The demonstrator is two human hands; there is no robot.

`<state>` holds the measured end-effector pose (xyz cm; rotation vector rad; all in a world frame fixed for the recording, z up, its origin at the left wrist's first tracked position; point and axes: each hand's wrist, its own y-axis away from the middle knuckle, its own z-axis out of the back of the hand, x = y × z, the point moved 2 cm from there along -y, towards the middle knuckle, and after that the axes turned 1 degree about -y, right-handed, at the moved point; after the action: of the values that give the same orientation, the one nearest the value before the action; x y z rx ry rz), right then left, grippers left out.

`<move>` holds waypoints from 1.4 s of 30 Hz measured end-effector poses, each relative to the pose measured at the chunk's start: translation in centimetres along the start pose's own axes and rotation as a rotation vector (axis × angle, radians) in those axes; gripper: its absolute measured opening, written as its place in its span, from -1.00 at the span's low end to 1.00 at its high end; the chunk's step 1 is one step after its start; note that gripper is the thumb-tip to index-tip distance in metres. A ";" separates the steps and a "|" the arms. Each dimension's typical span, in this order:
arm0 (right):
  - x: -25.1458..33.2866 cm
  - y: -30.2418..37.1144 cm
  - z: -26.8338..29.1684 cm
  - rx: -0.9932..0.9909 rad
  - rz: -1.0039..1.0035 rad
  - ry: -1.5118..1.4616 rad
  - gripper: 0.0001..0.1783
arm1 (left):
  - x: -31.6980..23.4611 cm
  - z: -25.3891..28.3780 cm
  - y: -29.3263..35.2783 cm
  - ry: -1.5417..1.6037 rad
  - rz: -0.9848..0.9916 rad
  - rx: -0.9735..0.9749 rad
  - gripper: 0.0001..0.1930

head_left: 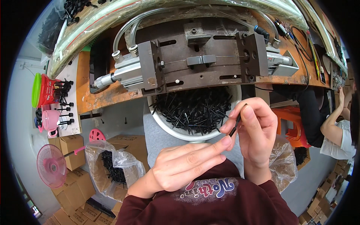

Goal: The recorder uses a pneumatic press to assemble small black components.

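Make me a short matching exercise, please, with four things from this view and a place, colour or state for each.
1. Thin black piece
2. White basket
3. Fan
4. Stool

A. Orange, off to the person's right
B. Heaped with black pieces
C. Held in the fingers of the right hand
D. Pink, off to the person's left

Right pairs: 1-C, 2-B, 3-D, 4-A
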<state>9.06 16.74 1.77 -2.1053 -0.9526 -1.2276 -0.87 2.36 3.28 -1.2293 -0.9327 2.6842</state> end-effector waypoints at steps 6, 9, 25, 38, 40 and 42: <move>0.0 0.4 -0.2 0.016 0.004 0.021 -0.81 | 0.3 -0.1 0.4 0.005 0.003 -0.002 -0.70; -0.1 0.4 -0.3 0.017 -0.006 0.019 -0.81 | 0.4 -0.1 0.5 0.025 0.015 -0.013 -0.69; -1.0 0.2 0.9 0.083 -0.232 -0.025 -0.89 | 0.9 -0.1 -0.7 -0.073 0.020 -0.050 -0.66; 0.1 1.4 2.2 -0.129 -0.135 0.446 -0.88 | 5.2 -2.1 -4.2 -0.674 0.120 -0.140 -0.75; 0.2 1.3 2.4 -0.153 -0.111 0.444 -0.89 | 5.4 -2.0 -4.7 -0.705 0.136 -0.139 -0.75; 0.4 1.1 2.3 -0.143 -0.114 0.451 -0.90 | 5.3 -1.7 -5.1 -0.687 0.147 -0.117 -0.76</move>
<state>11.23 17.79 0.97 -1.7745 -0.8032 -1.7776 -4.32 8.89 1.57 -0.3643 -1.0948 3.2760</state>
